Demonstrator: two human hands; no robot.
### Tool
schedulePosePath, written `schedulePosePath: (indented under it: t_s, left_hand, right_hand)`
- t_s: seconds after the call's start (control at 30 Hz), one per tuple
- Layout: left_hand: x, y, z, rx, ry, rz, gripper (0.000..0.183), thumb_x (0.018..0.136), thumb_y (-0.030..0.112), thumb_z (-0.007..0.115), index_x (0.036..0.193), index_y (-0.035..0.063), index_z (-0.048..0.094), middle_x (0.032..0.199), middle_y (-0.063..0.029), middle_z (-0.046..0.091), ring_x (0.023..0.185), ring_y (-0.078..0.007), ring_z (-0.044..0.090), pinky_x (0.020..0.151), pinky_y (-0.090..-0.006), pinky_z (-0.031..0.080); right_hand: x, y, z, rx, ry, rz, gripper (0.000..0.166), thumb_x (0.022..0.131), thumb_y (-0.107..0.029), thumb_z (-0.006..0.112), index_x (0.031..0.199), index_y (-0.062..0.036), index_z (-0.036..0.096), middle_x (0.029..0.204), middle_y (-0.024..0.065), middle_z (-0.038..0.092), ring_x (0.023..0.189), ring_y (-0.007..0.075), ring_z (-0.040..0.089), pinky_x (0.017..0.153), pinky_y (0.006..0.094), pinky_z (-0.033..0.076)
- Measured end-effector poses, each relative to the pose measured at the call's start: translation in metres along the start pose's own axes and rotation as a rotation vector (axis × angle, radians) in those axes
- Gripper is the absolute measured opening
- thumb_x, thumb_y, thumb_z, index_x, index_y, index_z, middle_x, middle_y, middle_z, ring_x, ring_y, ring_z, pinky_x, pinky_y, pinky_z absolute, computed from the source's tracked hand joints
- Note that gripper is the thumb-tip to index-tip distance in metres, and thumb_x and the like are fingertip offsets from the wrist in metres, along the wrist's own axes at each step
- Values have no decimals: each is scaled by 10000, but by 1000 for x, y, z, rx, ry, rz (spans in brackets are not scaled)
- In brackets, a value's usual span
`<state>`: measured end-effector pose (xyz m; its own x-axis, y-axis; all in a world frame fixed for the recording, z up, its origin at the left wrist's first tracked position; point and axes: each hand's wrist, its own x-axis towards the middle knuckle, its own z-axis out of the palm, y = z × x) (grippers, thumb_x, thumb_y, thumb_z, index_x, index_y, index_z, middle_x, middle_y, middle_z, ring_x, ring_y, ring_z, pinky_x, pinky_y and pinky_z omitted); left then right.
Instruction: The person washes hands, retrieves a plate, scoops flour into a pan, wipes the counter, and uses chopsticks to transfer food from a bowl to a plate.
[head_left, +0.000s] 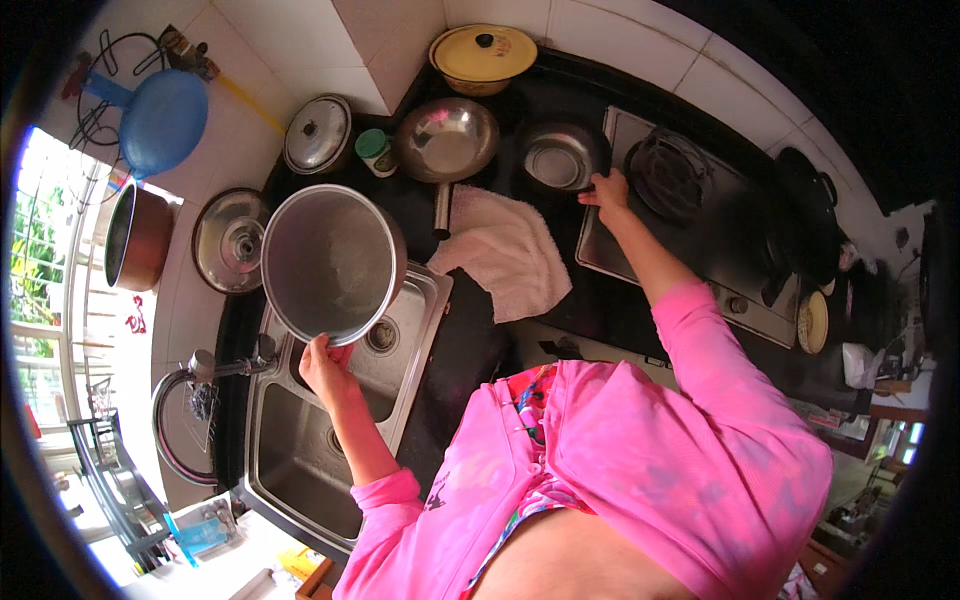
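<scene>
My left hand (328, 369) grips the near rim of a large metal pot (330, 262), its inside turned towards the camera, over the far basin of a double sink. On the right, the fingers of my right hand (609, 196) touch the edge of a round metal pan or basin (556, 160) beside the stove; whether they grip it is hard to tell. Between the hands, a steel frying pan (448, 140) has its handle over a pale towel (510, 251). A metal lid (234, 240) leans at the wall, left of the pot.
The sink (304, 457) has a curved faucet (169, 435) at its left. Behind stand a lidded pot (318, 135), a green-capped jar (373, 146) and a yellow lidded enamel pot (480, 56). A gas stove (720, 247) lies right; a blue pan (165, 120) hangs left.
</scene>
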<state>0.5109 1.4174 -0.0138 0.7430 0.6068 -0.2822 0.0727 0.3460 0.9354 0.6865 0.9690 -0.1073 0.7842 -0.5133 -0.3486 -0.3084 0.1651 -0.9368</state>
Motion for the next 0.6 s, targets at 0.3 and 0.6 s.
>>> schedulePosePath:
  t_s: [0.3, 0.6]
  left_hand:
    - [0, -7, -11, 28, 34, -10, 69, 775, 73, 512, 730, 30, 540, 652, -36, 577, 542, -109, 563, 520, -241, 481]
    - [-11, -7, -23, 6, 58, -19, 42, 766, 64, 511, 759, 33, 538, 693, -43, 586, 563, -120, 574, 546, -265, 500]
  right_hand:
    - [-83, 13, 24, -15, -416, 343, 511, 777, -391, 588, 1089, -9, 458, 764, 204, 593, 584, 250, 594, 509, 338, 511]
    - [-120, 29, 173, 456, -741, 523, 401, 725, -340, 671, 960, -60, 503, 718, 56, 535, 658, 216, 550, 656, 397, 504]
